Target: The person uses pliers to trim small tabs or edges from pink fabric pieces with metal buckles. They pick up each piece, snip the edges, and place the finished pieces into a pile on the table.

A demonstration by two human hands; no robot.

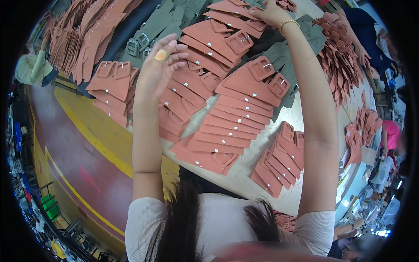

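My left hand (160,65) hovers over the stacks with its fingers loosely curled and apart, holding nothing; a yellowish patch covers part of a finger. At the top edge, partly cut off, my right hand (271,16) closes its fingers on the end of a coral belt piece (231,8). Below lie fanned stacks of wide coral belt pieces (227,124) with covered square buckles and small white stickers. Near my left fingers are grey-green belt pieces (163,22) with metal buckles; more grey-green ones (283,56) lie under my right forearm.
The pale table (209,177) carries a smaller coral stack (279,161) at the right and large coral heaps (338,56) beyond my right arm. Further coral bundles (94,39) lie far left. People work around: one at the left (32,70), another in pink (392,135). A red-and-yellow floor (83,144) lies left.
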